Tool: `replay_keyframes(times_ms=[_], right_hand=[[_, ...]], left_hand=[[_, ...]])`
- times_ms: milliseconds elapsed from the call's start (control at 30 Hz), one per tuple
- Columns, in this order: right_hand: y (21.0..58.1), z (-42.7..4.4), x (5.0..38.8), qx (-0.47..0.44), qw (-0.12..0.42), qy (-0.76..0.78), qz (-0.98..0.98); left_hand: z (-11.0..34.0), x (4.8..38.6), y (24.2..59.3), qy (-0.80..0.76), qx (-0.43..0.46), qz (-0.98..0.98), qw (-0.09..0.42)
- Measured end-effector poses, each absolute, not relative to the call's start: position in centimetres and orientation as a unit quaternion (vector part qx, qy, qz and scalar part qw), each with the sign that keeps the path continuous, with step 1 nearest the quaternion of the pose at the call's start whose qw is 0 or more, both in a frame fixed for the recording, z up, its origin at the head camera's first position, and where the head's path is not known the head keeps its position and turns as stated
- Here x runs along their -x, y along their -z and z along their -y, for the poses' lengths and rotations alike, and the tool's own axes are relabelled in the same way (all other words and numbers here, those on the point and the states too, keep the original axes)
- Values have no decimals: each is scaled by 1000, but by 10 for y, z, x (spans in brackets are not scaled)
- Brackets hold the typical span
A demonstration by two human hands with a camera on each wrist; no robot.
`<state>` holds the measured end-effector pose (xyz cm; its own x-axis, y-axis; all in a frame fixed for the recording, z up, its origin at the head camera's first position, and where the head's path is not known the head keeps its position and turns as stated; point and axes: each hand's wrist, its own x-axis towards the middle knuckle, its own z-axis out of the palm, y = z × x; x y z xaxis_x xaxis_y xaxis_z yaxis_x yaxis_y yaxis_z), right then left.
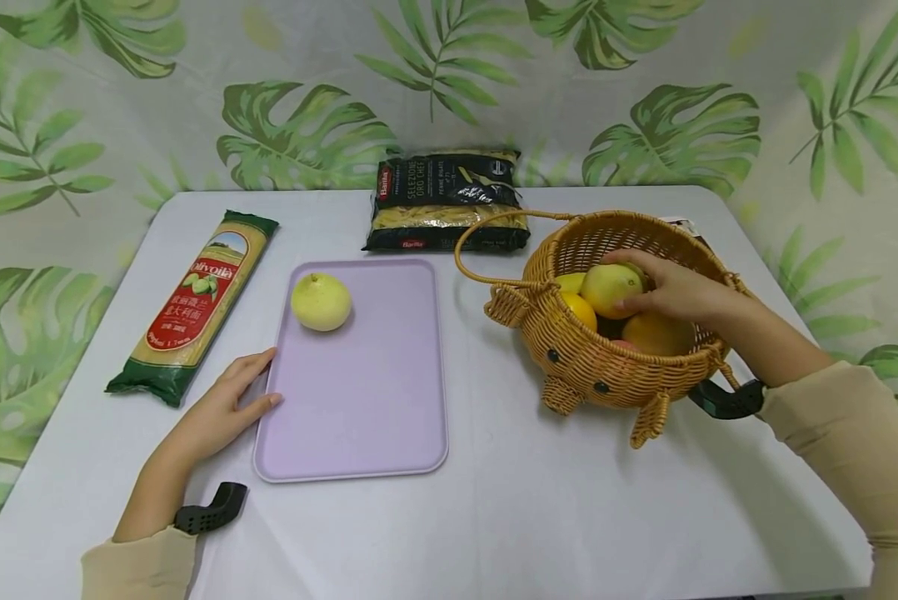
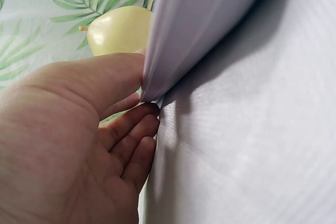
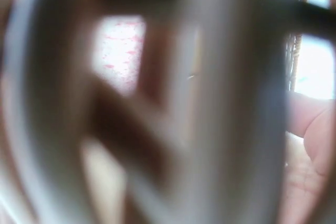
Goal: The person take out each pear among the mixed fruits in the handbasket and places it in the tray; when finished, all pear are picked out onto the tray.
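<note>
Judging by how things lie, I would call the work part done: one pale yellow fruit (image 1: pixel 321 302) sits near the upper left corner of the lilac tray (image 1: pixel 359 408), and more fruit remains in the pig-faced wicker basket (image 1: pixel 580 368). There I can make out an orange fruit (image 1: pixel 581 313) and a larger brownish-orange fruit (image 1: pixel 662 336); whatever lies deeper is hidden from me. The right hand (image 1: pixel 680 287) reaches into the basket and grips a yellow-green fruit (image 1: pixel 606 287), thumb on the near side and fingers curled over the top; that fruit is within the rim, not yet on the tray. My right wrist view is too blurred to add detail. The left hand (image 1: pixel 220 417) holds nothing: its fingers are relaxed and apart, the thumb touching the tray's left edge.
</note>
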<state>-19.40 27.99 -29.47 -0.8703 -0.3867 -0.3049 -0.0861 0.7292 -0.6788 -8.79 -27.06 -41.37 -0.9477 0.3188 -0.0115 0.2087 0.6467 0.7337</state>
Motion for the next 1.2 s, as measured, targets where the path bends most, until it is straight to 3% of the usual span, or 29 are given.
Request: replay_keyframes(times_ms=[333,767,1067,1200], right_hand=[[290,-278,189,117,139,333,-925],[278,-281,171,107,10,434,-894],[261,-264,125,226,-59,714,-660],[257,-244,101,264,-83,758,-591]], left_hand=[[271,87,413,-395,-143,-904,72],[273,89,417,-393,-145,-905,66],[272,88,416,-396,-147,-904,65],[271,88,415,-395,-147,-905,65]])
